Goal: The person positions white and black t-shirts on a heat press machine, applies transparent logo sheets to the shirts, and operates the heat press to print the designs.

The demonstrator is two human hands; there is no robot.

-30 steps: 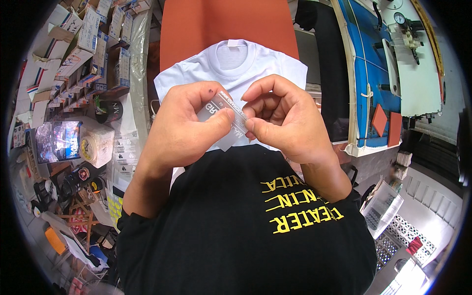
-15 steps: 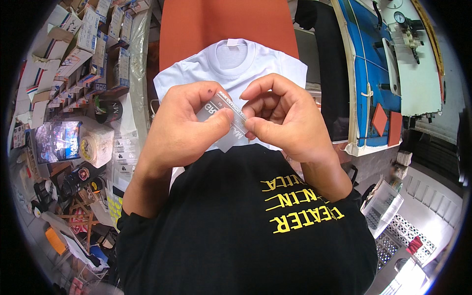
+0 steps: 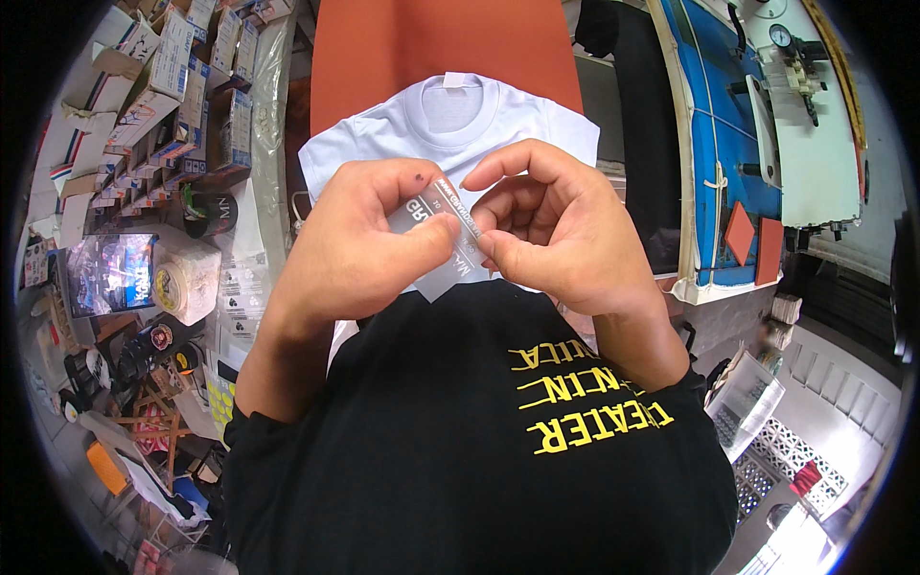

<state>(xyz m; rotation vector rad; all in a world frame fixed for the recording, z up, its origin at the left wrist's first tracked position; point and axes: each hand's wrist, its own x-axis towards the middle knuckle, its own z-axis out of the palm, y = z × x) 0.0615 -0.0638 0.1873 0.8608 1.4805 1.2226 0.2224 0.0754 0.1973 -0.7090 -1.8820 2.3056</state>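
Observation:
My left hand [image 3: 359, 244] pinches a small translucent film [image 3: 441, 280] with white printed lettering, its thumb lying across the face. At the film's right edge, the thumb and curled fingers of my right hand [image 3: 580, 240] close on it, while the forefinger arches away above. The film is held at a slant, one corner pointing down toward my black shirt. Beneath both hands a white T-shirt [image 3: 379, 139] lies spread, collar at the far end, on an orange-red board [image 3: 446, 38]. My hands and body cover the shirt's lower part.
Cardboard boxes [image 3: 158, 72] are stacked at far left, above a white tub [image 3: 187, 278] and assorted clutter. On the right stands a blue surface [image 3: 714, 115] with a cord and two orange-red pieces [image 3: 770, 251] at its near end. A pressure gauge [image 3: 780, 36] sits beyond.
The film has tilted slightly and shifted a little down between my fingers. Both hands keep nearly the same place and grip.

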